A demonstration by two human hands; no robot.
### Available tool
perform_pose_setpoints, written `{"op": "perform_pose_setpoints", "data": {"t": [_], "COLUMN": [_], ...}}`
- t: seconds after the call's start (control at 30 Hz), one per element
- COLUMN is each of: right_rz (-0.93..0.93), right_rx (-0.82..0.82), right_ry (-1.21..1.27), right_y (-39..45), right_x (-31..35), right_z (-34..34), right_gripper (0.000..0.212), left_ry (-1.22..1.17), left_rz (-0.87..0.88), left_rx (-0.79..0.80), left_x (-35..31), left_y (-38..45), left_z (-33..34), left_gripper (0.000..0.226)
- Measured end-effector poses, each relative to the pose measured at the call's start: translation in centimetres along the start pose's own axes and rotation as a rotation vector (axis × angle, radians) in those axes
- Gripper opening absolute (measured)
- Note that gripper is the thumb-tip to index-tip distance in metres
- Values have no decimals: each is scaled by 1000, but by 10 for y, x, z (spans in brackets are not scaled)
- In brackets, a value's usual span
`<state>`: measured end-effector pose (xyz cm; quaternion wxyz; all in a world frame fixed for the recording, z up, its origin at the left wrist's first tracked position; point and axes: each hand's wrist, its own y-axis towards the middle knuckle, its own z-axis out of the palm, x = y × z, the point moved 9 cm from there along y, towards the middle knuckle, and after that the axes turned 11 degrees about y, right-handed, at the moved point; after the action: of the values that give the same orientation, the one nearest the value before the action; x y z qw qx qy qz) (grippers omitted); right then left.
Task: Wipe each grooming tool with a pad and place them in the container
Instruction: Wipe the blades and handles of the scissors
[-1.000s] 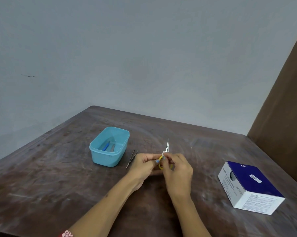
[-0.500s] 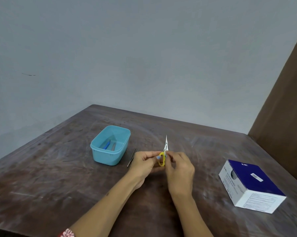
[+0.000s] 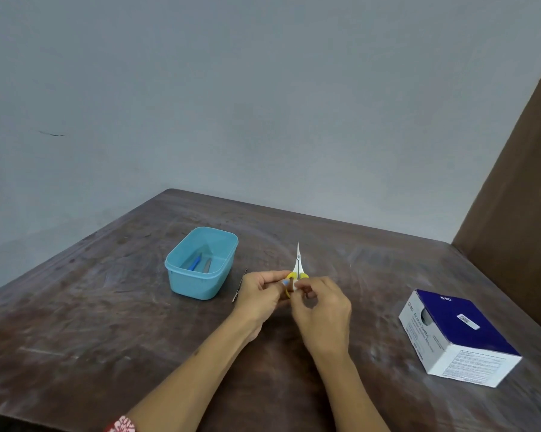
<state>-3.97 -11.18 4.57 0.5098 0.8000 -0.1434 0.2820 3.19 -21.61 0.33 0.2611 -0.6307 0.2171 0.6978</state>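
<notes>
My left hand (image 3: 259, 291) holds small scissors (image 3: 297, 266) by their yellow handles, blades pointing away from me. My right hand (image 3: 323, 310) pinches a small white pad (image 3: 294, 285) against the handle area of the scissors. A light blue plastic container (image 3: 200, 266) stands to the left of my hands; inside lie a blue-handled tool (image 3: 195, 263) and a grey metal tool (image 3: 207, 265). Thin metal tweezers (image 3: 239, 286) lie on the table between the container and my left hand, partly hidden by it.
A blue and white box of alcohol swabs (image 3: 459, 336) lies on the right of the dark wooden table (image 3: 107, 322). A grey wall stands behind the table, and a brown panel (image 3: 518, 182) rises at the right edge.
The pad in my right hand has slid down from the blades' base toward the yellow handles. Both hands stay in nearly the same place.
</notes>
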Motion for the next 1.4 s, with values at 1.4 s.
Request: {"op": "perform_pose_setpoints", "data": {"t": [1.4], "right_rz": [84], "right_rx": [-6], "right_ry": [53], "right_y": [1], "right_x": [-5], "right_z": [0], "right_gripper": [15], "left_ry": [44], "left_rz": [58], "left_rx": [18], "left_x": [0], "left_y": [1], "left_z": [3], "left_gripper": [22]}}
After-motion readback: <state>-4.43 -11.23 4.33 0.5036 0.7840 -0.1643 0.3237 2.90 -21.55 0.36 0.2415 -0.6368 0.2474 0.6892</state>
